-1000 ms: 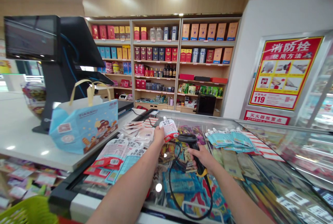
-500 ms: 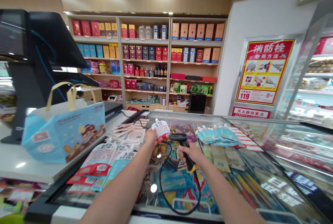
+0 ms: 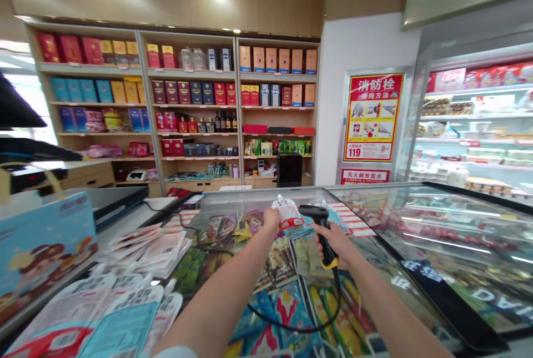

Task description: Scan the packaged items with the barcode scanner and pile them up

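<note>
My left hand [image 3: 271,219] pinches a white and red spouted pouch [image 3: 288,215] by its left edge above the glass-topped freezer. Wrapped round the grip of a black and yellow barcode scanner [image 3: 325,238] is my right hand [image 3: 333,240]; the scanner's head points toward the pouch, close to its right side. A black cable [image 3: 308,329] loops down from the scanner's handle over the glass. Light blue pouches [image 3: 303,230] lie behind and below the held pouch, partly covered. At the lower left are more red and blue pouches [image 3: 120,322], with flat white packets [image 3: 152,250] behind them.
A blue paper bag [image 3: 45,252] stands at the left edge by a dark monitor [image 3: 19,102]. Packaged goods show through the freezer's glass. Shelves of boxes and bottles [image 3: 191,94] line the back wall, and a lit display fridge [image 3: 478,125] is at the right.
The view has turned to the right. Both hands, still holding the pouch and the scanner, have moved right over the freezer, and the held pouch now overlaps the light blue pouches.
</note>
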Tool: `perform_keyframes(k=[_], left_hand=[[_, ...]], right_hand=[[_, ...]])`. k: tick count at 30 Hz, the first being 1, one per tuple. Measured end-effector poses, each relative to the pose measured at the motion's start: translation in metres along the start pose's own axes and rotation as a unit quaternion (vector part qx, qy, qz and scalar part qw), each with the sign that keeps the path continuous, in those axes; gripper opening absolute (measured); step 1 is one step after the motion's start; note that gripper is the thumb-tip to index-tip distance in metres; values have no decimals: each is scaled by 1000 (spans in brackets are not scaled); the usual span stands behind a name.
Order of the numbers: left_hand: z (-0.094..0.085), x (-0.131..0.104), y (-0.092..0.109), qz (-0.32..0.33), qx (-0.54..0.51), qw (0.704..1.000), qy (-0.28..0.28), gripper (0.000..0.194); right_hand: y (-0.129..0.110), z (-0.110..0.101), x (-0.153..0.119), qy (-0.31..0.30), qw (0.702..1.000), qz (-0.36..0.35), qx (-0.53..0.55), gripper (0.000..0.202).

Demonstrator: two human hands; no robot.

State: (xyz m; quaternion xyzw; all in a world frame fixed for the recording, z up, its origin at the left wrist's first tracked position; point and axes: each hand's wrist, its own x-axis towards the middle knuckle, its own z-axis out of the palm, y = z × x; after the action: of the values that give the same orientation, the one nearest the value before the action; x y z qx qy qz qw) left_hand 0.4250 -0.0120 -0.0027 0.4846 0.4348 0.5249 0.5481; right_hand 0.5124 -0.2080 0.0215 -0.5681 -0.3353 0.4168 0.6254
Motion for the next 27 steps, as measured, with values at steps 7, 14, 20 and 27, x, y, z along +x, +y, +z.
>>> perform_keyframes(k=[7,14,20,27], left_hand=[[52,-8,-13,40,124,991,1,20],[60,-19,-16,118,180,976,-9,31],[37,-25,-5,127,191,973,-9,28],[-29,-32,6,113,222,968,-36,11]], right_hand=[[-2,-36,-5,33,999,-8,7,28],[-7,-31,-9,23,1000,2,18,25],[-1,-24,-13,14,1000,-2,-7,28],[12,15,-13,-30,999,8,11,29]])
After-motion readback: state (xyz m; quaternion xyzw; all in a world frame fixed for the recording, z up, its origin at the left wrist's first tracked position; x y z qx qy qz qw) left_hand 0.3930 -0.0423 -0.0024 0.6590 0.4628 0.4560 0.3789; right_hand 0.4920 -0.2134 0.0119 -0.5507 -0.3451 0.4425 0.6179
